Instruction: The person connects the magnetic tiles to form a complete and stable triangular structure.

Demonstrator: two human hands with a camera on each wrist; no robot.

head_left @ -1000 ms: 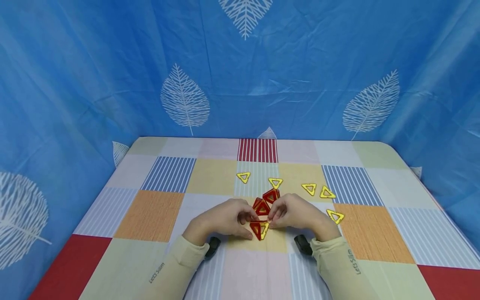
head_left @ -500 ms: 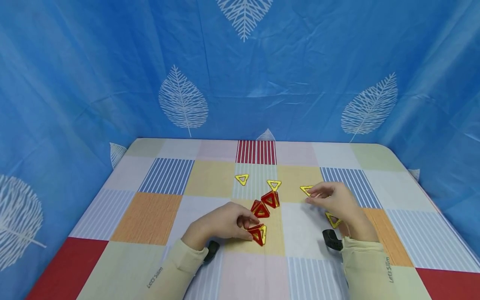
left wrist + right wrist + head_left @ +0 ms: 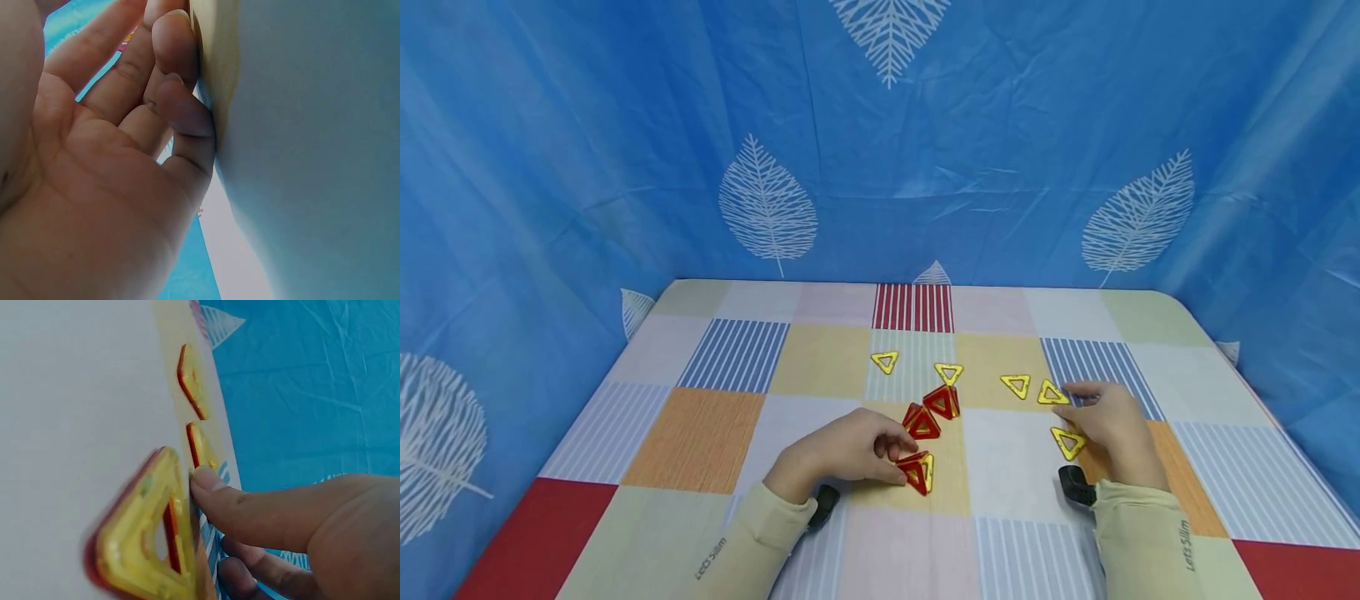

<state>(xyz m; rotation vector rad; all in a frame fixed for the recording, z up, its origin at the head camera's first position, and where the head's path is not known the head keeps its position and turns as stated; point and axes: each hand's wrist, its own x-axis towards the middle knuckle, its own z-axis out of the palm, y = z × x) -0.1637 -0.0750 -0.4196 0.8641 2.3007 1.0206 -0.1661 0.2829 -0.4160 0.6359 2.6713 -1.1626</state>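
Observation:
My left hand (image 3: 853, 446) pinches a small shape of red and yellow magnetic triangle tiles (image 3: 916, 472) between thumb and fingertips, resting on the cloth. In the left wrist view the hand's fingers are curled, and the tiles are mostly hidden. Just beyond stand two more red tile shapes, one nearer (image 3: 922, 422) and one farther (image 3: 942, 402). My right hand (image 3: 1111, 423) is at the right edge of a flat yellow triangle tile (image 3: 1051, 392). Its thumb and fingers are apart, the thumb by the tile's corner. Another yellow triangle (image 3: 1068, 443) lies closer to me, left of that wrist.
More yellow triangles lie flat: one at the back left (image 3: 885, 362), one behind the red shapes (image 3: 949, 372) and one right of these (image 3: 1016, 385). A patchwork cloth (image 3: 700, 437) covers the table. A blue leaf-print curtain (image 3: 985, 125) surrounds it.
My right hand has left the red and yellow tiles and moved right, past one yellow triangle to another. The left hand has stayed on the tiles, which are now turned slightly.

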